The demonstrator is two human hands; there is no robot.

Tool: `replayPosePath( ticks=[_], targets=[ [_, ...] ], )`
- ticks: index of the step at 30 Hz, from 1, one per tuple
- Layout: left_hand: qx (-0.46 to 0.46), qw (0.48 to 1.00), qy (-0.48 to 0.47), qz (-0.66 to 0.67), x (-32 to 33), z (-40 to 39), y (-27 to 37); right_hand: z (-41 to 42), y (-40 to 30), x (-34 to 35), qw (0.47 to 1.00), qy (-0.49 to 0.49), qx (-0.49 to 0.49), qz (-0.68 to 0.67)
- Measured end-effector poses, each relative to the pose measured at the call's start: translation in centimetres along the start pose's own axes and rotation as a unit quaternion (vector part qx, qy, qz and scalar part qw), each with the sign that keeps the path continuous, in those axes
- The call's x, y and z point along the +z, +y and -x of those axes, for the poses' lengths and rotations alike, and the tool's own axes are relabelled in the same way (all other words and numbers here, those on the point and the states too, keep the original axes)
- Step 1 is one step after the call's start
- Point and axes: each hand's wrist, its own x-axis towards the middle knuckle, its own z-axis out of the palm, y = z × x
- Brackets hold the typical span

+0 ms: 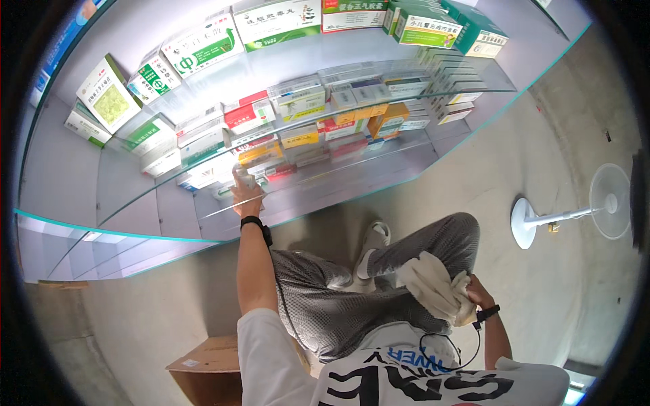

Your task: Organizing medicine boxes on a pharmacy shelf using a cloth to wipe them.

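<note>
My left hand [247, 195] reaches into a low level of the glass shelving, fingers closed around a small whitish medicine box [246, 177]. Much of that box is hidden by the fingers. Just beyond it stand a yellow-and-white box [260, 154] and a red box [281, 172]. By my right thigh, my right hand [479, 293] grips a crumpled off-white cloth [431, 286], which drapes over my leg. Both wrists wear black bands.
Glass shelf edges [325, 109] run across above my left hand. Medicine boxes [203, 45] line the upper level. A white fan [523, 223] stands on the floor at right. An open cardboard box [208, 355] sits behind my left side. A black cable [284, 299] runs along my lap.
</note>
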Motion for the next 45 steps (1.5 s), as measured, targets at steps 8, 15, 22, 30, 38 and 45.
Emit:
replayPosePath(
  ticks=[8,15,22,30,38,45],
  targets=[
    [0.045,0.995,0.061,-0.061,2.3,2.3,-0.2,0.3,-6.5,0.6,0.956,-0.166,-0.203,-0.128],
    [0.173,0.972,-0.151,-0.055,-1.9,6.1,5.3,4.1,-13.7,4.2,0.959,-0.200,-0.004,0.203],
    [0.223,0.870,-0.292,0.329,-13.5,23.9,12.0,5.0,-20.7,4.2,0.869,-0.433,-0.122,0.207],
    [0.010,0.702,-0.301,0.646,-19.4,43.4,9.6,2.7,-24.6,3.5,0.867,-0.356,-0.342,0.070],
    [-0.114,0.555,-0.336,0.752,-20.3,46.1,6.8,3.5,-27.2,6.1,0.800,-0.425,-0.424,0.016],
    [-0.063,0.624,-0.289,0.723,-22.6,44.9,8.3,4.9,-25.6,6.1,0.882,-0.390,-0.264,0.031]
  ],
)
